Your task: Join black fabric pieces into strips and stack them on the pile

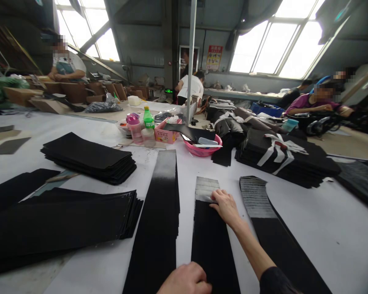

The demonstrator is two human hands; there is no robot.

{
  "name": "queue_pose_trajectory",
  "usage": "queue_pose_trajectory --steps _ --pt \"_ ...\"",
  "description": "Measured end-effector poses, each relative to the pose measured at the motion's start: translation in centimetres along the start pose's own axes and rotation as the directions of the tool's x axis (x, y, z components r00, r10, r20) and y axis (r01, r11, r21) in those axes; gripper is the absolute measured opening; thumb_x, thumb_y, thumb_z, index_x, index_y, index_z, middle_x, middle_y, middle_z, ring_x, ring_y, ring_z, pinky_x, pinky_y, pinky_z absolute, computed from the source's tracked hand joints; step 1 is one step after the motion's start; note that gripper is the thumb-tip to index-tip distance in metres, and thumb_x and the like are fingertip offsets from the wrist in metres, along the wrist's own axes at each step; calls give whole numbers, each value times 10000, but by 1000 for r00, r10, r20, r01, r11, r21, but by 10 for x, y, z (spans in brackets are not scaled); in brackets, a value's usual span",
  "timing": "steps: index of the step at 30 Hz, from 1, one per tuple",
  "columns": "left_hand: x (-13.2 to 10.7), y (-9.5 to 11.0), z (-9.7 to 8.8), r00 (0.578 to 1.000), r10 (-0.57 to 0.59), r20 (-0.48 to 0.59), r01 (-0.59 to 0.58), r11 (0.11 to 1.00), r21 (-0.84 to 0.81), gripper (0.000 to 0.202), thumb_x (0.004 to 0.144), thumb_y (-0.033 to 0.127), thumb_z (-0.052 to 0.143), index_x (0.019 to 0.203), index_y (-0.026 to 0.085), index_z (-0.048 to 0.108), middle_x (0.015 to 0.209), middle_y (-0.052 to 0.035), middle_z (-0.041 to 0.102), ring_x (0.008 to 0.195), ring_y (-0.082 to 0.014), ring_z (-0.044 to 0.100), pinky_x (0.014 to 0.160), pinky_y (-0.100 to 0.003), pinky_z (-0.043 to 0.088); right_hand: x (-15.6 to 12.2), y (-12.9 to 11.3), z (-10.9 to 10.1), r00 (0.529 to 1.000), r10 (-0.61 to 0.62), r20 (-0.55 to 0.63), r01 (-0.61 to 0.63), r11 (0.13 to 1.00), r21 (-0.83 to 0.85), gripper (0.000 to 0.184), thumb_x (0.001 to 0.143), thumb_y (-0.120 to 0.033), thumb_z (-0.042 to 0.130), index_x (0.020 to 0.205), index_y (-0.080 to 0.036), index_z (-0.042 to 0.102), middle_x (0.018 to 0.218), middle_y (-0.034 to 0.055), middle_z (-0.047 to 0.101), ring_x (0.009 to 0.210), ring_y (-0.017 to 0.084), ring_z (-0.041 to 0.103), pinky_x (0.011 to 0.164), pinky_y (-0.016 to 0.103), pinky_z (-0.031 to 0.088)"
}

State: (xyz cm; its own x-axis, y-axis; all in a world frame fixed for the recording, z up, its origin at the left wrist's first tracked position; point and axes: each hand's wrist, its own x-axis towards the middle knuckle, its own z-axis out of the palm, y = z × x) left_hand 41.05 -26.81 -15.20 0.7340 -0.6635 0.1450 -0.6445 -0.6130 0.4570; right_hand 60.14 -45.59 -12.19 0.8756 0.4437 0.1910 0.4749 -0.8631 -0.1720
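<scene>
My right hand [225, 205] reaches forward and rests on the far part of the middle row of fanned black strips [210, 241], its fingers curled onto the top piece near the grey glued ends. At the bottom edge my left hand [187, 279] lies curled on the near end of the same row. A longer fanned row of black strips [159, 212] runs on the left and another row [272, 220] on the right, all on the white table [319, 220].
Stacks of black sheets lie at left [88, 157] [61, 220] and a tied black bundle [282, 157] at right. A pink bowl [202, 148], pink box [167, 132], green bottle [148, 117] and pink cup [134, 126] stand mid-table. Other people work at far tables.
</scene>
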Motion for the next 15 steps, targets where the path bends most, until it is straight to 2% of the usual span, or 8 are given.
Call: queue_pose_trajectory --steps 1,2,4,6,8,9,12,15 --pt "7 0 -17 996 -14 85 17 999 -29 280 782 231 723 1040 279 628 954 4 651 777 -159 654 611 -211 501 -2 -2 -1 1000 -16 -8 16 1000 1 143 804 -172 676 853 -223 552 902 16 608 893 209 526 745 318 343" --pt "17 -1 -34 988 -76 135 82 996 -43 382 729 291 772 1074 264 612 988 -9 640 767 -167 647 610 -224 504 -3 -4 -2 999 -32 -14 32 999 4 148 806 -157 665 860 -224 544 901 15 611 897 211 521 755 324 335" --pt "42 -7 -62 973 -212 97 211 977 15 399 705 271 787 1057 235 604 998 -25 625 859 -209 634 731 -285 521 -6 -7 -4 998 -55 -24 56 998 17 158 807 -129 642 866 -225 531 876 12 617 894 215 517 761 328 326" --pt "72 -21 -75 966 -258 -31 260 965 48 457 731 191 752 1143 212 556 1092 -58 608 992 -237 599 849 -334 503 -7 -10 -5 997 -71 -31 72 997 38 160 804 -105 616 859 -224 523 848 10 621 895 216 516 766 324 327" --pt "102 -41 -74 947 -277 -162 291 955 65 590 718 132 748 1246 186 492 1241 -106 553 1162 -268 519 988 -382 432 -8 -11 -5 996 -81 -42 83 995 63 163 803 -85 582 863 -224 521 860 16 626 924 218 517 788 321 335" --pt "114 -53 -71 941 -286 -180 301 951 66 604 716 124 750 1255 181 484 1272 -116 538 1193 -275 498 1023 -400 402 -9 -11 -4 995 -84 -48 87 993 77 167 802 -74 563 862 -224 521 872 20 629 937 216 517 803 321 340" --pt "136 -82 -58 937 -300 -177 313 948 55 483 720 220 777 1148 191 554 1170 -93 598 1111 -274 551 1000 -421 408 -15 -9 -1 995 -75 -63 82 989 121 179 799 -48 506 838 -223 514 859 23 623 903 204 532 832 322 352" --pt "139 -97 -53 941 -296 -166 306 951 39 425 704 329 797 1059 218 592 1070 -56 624 1036 -254 584 951 -391 432 -24 -4 4 996 -9 -84 24 984 176 174 797 -58 472 848 -222 498 827 25 608 845 207 547 812 330 380"
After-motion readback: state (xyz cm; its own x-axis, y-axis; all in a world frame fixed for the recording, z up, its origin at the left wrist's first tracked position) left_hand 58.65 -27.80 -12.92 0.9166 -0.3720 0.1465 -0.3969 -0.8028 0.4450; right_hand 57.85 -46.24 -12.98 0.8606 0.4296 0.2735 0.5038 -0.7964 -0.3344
